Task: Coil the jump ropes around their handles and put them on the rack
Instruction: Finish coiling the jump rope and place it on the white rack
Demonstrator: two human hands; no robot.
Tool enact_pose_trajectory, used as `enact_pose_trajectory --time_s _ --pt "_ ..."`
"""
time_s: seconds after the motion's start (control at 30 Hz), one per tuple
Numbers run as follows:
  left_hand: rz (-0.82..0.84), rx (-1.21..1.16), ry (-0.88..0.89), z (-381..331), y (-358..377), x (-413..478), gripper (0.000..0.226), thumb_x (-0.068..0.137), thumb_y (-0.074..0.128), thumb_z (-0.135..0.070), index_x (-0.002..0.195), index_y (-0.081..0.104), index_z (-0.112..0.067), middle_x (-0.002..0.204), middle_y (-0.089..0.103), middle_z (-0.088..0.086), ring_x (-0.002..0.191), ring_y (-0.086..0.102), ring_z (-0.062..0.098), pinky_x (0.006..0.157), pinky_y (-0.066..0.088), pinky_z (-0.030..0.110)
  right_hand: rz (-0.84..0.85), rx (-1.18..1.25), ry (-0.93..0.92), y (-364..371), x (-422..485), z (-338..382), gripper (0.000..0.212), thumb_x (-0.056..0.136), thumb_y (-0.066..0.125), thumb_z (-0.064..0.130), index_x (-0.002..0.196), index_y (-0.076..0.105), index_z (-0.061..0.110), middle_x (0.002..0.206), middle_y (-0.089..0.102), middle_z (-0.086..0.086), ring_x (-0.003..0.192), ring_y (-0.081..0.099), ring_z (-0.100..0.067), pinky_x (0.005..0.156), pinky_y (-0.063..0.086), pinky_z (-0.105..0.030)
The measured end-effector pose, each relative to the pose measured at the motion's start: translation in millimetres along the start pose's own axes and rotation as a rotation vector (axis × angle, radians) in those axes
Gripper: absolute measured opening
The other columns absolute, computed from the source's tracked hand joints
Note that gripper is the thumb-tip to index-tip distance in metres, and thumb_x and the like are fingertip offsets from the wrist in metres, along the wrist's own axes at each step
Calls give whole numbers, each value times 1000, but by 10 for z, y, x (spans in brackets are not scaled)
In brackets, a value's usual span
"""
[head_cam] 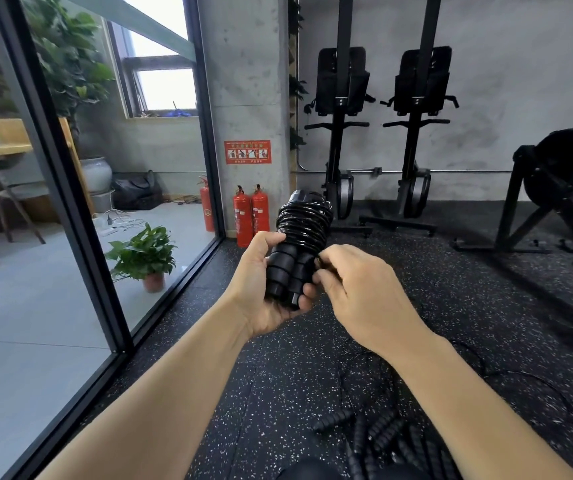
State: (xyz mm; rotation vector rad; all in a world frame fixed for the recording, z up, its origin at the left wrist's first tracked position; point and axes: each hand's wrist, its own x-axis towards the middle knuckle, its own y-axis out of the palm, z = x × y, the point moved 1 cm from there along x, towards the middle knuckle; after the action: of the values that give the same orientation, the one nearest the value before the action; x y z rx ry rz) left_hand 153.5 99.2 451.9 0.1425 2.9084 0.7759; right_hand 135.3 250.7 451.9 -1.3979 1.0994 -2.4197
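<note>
A black jump rope [304, 223] is wound in tight loops around the upper part of its two ribbed black handles [286, 271], held side by side in front of me. My left hand [262, 289] grips the lower end of the handles from the left. My right hand [354, 282] pinches the rope's end against the handles on the right side. Several more black ribbed handles [378, 434] with loose ropes [520, 375] lie on the floor near my knees at the bottom right. No rack can be seen.
Speckled black rubber floor [278, 375] stretches ahead. A glass wall with a black frame [80, 237] runs along the left. Two red fire extinguishers [250, 213] stand by a concrete pillar. Two upright black rowing machines [340, 133] and another black machine [562, 188] line the far wall.
</note>
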Motion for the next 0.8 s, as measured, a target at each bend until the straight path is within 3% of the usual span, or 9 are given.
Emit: enact_pose_trajectory --time_s 0.13,0.23,0.37,0.53,0.67,0.8 --pt "-65 79 -7 16 -8 -29 44 84 49 -47 80 67 -7 73 61 11 53 52 20 44 42 22 40 -69 -157 1 38 -68 15 95 51 21 90 60 9 83 58 -1 67 58 -26 59 49 -46" --pt "-104 162 4 21 24 -28 41 90 44 -45 81 62 -10 70 60 7 52 51 19 44 40 21 4 -184 -273 -12 81 -68 19 89 54 20 74 59 10 68 55 -1 54 54 -24 45 47 -40" --pt "-118 257 9 11 24 -18 39 92 44 -45 83 57 -10 70 60 6 53 51 19 44 39 22 -27 -304 -355 -11 148 -86 25 89 52 25 68 59 15 65 56 4 54 57 -20 40 43 -32" --pt "-145 290 44 48 54 -29 38 94 43 -44 87 59 -10 66 60 7 51 51 19 44 40 23 -73 -82 -213 51 151 -186 35 89 50 43 76 69 17 72 60 6 62 59 -16 52 48 -38" --pt "-144 232 66 78 55 -19 40 92 44 -44 88 61 -8 67 59 8 50 51 18 44 40 23 -213 71 -91 136 72 -200 23 83 68 38 79 68 16 73 63 6 63 60 -15 56 50 -39" --pt "-127 197 61 65 74 -5 41 92 44 -45 88 62 -9 66 58 7 50 51 18 44 40 22 -353 153 10 220 -1 -187 25 80 76 34 88 65 12 83 64 4 69 62 -15 59 53 -40"
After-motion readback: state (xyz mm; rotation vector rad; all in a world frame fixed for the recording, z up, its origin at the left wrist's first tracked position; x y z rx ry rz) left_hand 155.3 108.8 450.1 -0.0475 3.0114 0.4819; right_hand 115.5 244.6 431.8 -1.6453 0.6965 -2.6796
